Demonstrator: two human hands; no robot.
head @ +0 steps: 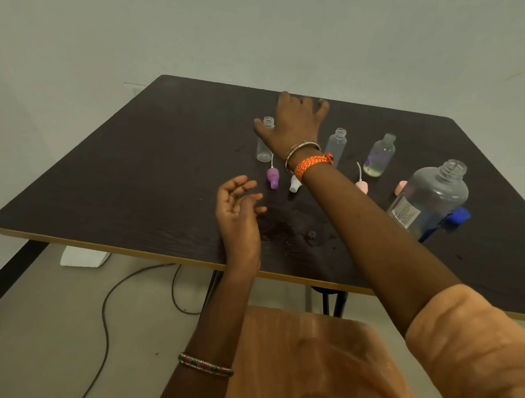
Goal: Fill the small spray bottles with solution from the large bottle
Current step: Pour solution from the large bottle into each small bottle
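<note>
1. Neither grip grasps anything: our right hand [295, 122] spreads flat, our left hand [239, 211] relaxed.
2. Clear cylindrical small spray bottles [335, 145] stand beside our right grip; rounded large bottle [430, 202] on the dark woodgrain counter [130, 171].

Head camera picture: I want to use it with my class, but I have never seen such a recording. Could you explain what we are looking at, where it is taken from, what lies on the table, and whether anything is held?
There is no machine here. A person wears a camera on the head, so you look down along their own arms. The right hand reaches forward, fingers spread, over the dark table; the left hand hovers relaxed. Neither holds anything. On the table stand three small open bottles, and the large bottle, also uncapped. A blue cap lies beside it. Spray tops lie loose: one purple, one white, two pink. Wet patches show near the front edge.
</note>
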